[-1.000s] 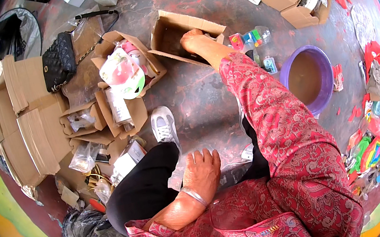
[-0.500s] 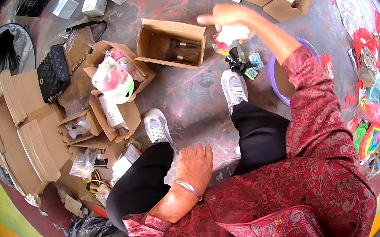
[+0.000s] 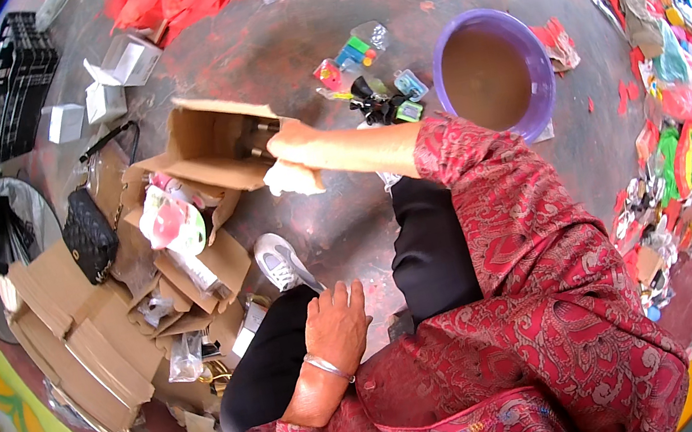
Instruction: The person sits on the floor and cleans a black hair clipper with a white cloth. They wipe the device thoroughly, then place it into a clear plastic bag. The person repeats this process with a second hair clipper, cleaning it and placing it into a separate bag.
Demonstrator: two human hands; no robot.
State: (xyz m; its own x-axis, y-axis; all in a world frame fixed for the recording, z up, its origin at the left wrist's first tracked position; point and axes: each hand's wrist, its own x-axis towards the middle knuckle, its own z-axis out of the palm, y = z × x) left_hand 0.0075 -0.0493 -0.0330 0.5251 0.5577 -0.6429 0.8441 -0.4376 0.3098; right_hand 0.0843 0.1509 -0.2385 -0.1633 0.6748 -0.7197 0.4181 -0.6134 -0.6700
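My right hand [image 3: 292, 144] reaches out to the right wall of an open cardboard box [image 3: 210, 167]. Crumpled in its grip is a white cloth [image 3: 294, 179], which hangs below the palm. The fingertips are partly hidden at the box's rim, so I cannot tell how firmly they touch it. Inside the box lie some dark brown, bottle-like items [image 3: 258, 136], half covered by the wall and hand. Resting by my left knee, my left hand [image 3: 337, 327] is open, its fingers stretched out and holding nothing.
A purple tub [image 3: 440, 77] of murky brown water stands at the right. Small toys and a black object [image 3: 378, 105] lie beside it. Cardboard boxes with a pink-and-white toy [image 3: 171, 222] and a black quilted bag [image 3: 90, 233] are at left. Mixed colourful items [image 3: 683, 123] pile up far right.
My right hand has swung left and nearer with the white cloth, from above the toys to the box. The box now looks tilted. The view has shifted; my left hand stays by the knee.
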